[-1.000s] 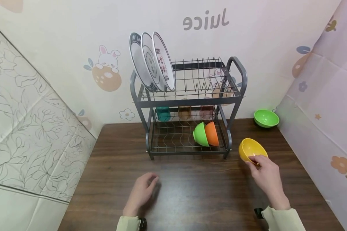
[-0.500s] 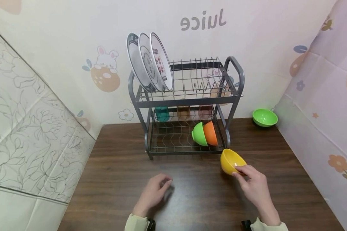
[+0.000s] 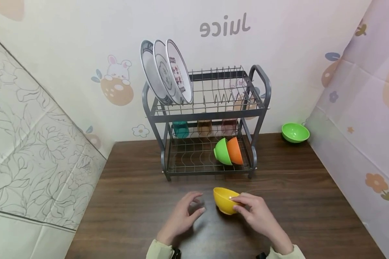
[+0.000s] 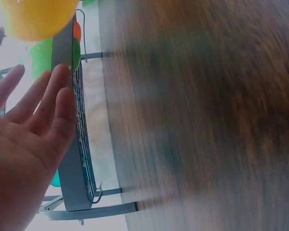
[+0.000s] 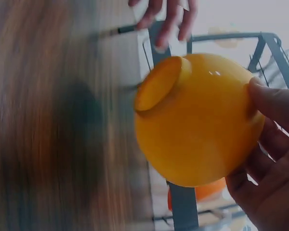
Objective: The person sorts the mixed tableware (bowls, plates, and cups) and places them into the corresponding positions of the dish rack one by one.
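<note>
My right hand [image 3: 251,210] grips a yellow bowl [image 3: 225,200] by its rim, just above the wooden table in front of the dish rack [image 3: 207,118]. The right wrist view shows the yellow bowl [image 5: 197,118] from below, fingers [image 5: 274,103] curled on its rim. My left hand [image 3: 184,216] is open, fingers spread, a short way left of the bowl and not touching it. In the left wrist view the left hand's [image 4: 26,125] palm faces the yellow bowl [image 4: 38,17].
A green bowl [image 3: 222,151] and an orange bowl [image 3: 236,150] lean together on the rack's lower tier, with cups behind. Three plates [image 3: 166,73] stand on the upper tier. Another green bowl [image 3: 295,132] sits at the table's far right corner. Walls close in on both sides.
My right hand has carried the yellow bowl from right of the rack leftward and nearer, to the table's middle. My left hand has lifted and moved right toward it.
</note>
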`<state>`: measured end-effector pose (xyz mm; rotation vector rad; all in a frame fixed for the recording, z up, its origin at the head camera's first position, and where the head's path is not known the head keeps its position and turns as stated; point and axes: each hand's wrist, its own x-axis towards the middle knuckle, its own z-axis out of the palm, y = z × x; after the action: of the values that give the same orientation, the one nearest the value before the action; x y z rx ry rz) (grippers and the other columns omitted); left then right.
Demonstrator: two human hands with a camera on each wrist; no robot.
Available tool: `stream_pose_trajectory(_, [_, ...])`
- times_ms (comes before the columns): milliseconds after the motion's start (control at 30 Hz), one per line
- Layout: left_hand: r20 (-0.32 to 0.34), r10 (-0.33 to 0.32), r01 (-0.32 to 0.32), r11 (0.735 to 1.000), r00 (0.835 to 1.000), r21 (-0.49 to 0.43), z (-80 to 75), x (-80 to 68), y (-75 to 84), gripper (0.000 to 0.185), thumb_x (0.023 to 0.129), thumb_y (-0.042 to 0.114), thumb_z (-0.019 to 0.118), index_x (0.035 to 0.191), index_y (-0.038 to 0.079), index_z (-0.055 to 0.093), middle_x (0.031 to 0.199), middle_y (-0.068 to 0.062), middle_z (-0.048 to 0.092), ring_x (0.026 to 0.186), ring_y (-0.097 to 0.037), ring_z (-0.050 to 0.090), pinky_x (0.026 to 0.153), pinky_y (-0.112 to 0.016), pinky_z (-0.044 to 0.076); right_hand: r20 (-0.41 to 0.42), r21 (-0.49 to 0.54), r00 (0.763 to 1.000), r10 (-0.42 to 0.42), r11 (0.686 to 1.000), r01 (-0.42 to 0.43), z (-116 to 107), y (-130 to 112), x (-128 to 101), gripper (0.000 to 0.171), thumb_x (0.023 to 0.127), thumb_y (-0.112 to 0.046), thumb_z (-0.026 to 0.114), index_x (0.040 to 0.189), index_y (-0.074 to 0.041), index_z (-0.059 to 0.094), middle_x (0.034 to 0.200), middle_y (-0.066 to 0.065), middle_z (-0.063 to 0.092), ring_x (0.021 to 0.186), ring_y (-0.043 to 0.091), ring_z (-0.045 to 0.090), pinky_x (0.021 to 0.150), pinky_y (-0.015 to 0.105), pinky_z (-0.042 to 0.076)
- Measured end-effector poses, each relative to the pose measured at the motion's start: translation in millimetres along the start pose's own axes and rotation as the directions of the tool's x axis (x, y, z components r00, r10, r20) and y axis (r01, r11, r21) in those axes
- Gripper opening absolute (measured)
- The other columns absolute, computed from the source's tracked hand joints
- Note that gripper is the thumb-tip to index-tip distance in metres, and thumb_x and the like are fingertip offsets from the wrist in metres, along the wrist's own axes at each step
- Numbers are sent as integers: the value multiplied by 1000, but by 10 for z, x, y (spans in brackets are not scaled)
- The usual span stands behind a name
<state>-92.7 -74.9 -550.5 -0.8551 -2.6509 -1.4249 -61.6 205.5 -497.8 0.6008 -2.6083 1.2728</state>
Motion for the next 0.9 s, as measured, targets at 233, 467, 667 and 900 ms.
stream_pose_trajectory(233, [54,10,-9,1000,998,-23,7,-20,29,57,94,43,67,144,20,50,144,2,50,121,-17,55,93,-42,51,133,134,991,-6,991,-12,229,-76,61,19,90,-8,72,108,-13,75,97,-9,67,80,6,58,67,26,51])
stream_pose_trajectory(467, [62,15,-15,1000,998,0,17,-31,36,47,94,47,65,131,18,60,137,3,57,125,-17,54,100,-42,46,169,160,985,-28,987,1,370,-71,81,17,92,-10,71,109,-12,74,98,-8,66,81,6,58,68,26,51])
stream_pose_trajectory(667, [20,68,-68,997,998,23,35,-29,5,35,92,44,70,115,18,66,119,7,64,113,-12,56,97,-38,47,167,172,985,-37,985,8,374,-63,101,18,91,-9,72,107,-15,74,97,-10,67,82,6,59,69,26,51])
stream_pose_trajectory(900, [65,45,-42,998,997,-52,37,-36,30,25,89,43,72,95,20,66,96,13,65,88,-4,59,84,-34,52,180,190,983,-20,982,-15,370,-39,118,18,93,-10,69,109,-15,73,99,-9,68,85,7,62,72,28,52])
